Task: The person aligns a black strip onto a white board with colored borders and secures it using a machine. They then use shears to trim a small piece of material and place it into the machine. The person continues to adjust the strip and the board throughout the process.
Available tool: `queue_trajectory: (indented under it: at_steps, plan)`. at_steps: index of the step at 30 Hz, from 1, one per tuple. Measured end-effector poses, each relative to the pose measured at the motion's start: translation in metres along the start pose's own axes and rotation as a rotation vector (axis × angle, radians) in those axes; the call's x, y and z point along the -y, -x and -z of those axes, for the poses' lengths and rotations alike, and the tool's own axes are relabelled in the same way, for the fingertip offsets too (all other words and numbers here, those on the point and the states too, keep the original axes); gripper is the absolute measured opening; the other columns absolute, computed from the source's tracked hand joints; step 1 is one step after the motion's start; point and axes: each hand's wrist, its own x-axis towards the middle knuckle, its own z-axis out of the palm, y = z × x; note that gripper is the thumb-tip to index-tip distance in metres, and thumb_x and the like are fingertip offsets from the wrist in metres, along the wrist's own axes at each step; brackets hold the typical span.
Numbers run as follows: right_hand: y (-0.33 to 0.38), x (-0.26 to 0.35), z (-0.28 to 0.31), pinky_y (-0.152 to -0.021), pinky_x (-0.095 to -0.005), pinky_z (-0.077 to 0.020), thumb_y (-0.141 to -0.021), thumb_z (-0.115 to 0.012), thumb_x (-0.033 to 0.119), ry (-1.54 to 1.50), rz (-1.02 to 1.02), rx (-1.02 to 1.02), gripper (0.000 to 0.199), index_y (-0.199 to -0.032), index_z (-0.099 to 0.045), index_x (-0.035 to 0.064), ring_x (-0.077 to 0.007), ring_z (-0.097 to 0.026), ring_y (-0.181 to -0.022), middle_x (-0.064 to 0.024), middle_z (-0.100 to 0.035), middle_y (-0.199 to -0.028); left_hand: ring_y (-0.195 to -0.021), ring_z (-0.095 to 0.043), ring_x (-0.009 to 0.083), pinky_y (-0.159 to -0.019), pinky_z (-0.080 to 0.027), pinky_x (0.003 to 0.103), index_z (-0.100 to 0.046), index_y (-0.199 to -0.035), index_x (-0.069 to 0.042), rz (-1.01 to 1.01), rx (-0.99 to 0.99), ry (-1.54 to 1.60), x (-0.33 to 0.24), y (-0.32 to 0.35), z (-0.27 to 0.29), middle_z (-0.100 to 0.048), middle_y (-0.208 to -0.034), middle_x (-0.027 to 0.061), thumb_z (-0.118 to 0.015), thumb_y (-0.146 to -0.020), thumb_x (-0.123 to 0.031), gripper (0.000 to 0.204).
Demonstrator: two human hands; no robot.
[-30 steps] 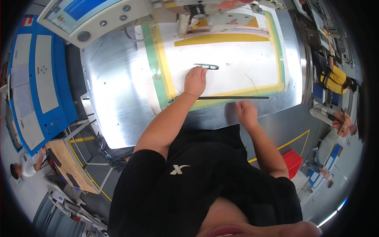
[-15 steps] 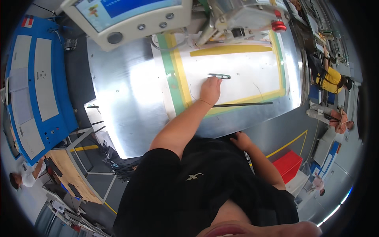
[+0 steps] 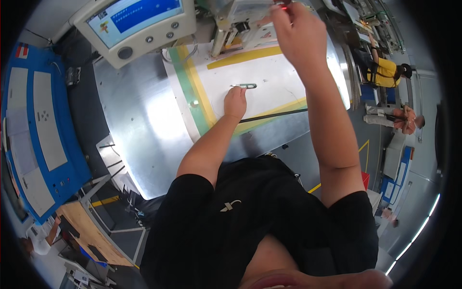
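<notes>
So the person is leaning over a shiny metal bench (image 3: 139,125) with a white panel (image 3: 269,82) on it, bordered by yellow and green tape. The left hand (image 3: 236,102) is resting on that white panel, fingers curled loosely and not gripping anything, with its fingertips sitting just beside a small slotted metal strip (image 3: 244,86) that's lying flat on the panel. Can't quite tell if the fingers are actually touching the strip or just short of it.

The right hand (image 3: 297,30) is stretching way up toward the machine head (image 3: 245,17) at the far edge of the bench, fingers pinched together around something small and red (image 3: 284,6) at the top. It's too small to say what it is.

A thin dark rod (image 3: 274,114) is lying across the near edge of the panel, just past the left wrist. A boxy control unit with a blue screen (image 3: 139,24) is sitting at the far left of the bench, and a big blue cabinet (image 3: 38,139) is standing off to the left. Over on the right, another person in a yellow top (image 3: 385,72) is working well away.
</notes>
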Motion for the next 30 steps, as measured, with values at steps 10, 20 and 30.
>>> queue_trajectory:
  at_steps: [10,20,30]
  plan:
    - [-0.003,0.0,-0.007,-0.055,-0.032,-0.0445,-0.098,-0.06,0.029,-0.609,-0.488,0.104,0.037,-0.081,-0.068,-0.0026,-0.0169,-0.058,-0.056,-0.0077,-0.062,-0.065,-0.08,-0.064,0.0432,-0.072,-0.052,0.054,-0.06,-0.089,-0.004,0.023,-0.001,-0.024,-0.002,0.002,-0.001,-0.066,-0.085,0.0206,-0.062,-0.101,-0.021,0.022]
    - [0.03,-0.025,-0.005,-0.048,-0.025,-0.0431,-0.107,-0.052,0.047,-1.326,-0.801,0.372,0.046,-0.093,-0.063,0.0051,-0.0109,-0.051,-0.051,-0.0014,-0.06,-0.07,-0.081,-0.064,0.0422,-0.073,-0.051,0.053,-0.061,-0.091,-0.004,0.023,0.029,-0.012,0.0,0.005,-0.002,-0.066,-0.085,0.02,-0.061,-0.102,-0.023,0.022]
    - [0.396,-0.267,0.08,-0.064,-0.0348,-0.0507,-0.108,-0.05,0.048,-0.1,-0.946,0.601,0.055,-0.087,-0.067,0.0002,-0.018,-0.061,-0.065,-0.0085,-0.063,-0.071,-0.083,-0.066,0.0416,-0.074,-0.052,0.051,-0.067,-0.093,-0.002,0.048,0.078,-0.174,0.009,-0.002,-0.001,-0.069,-0.088,0.0204,-0.061,-0.102,-0.024,0.024]
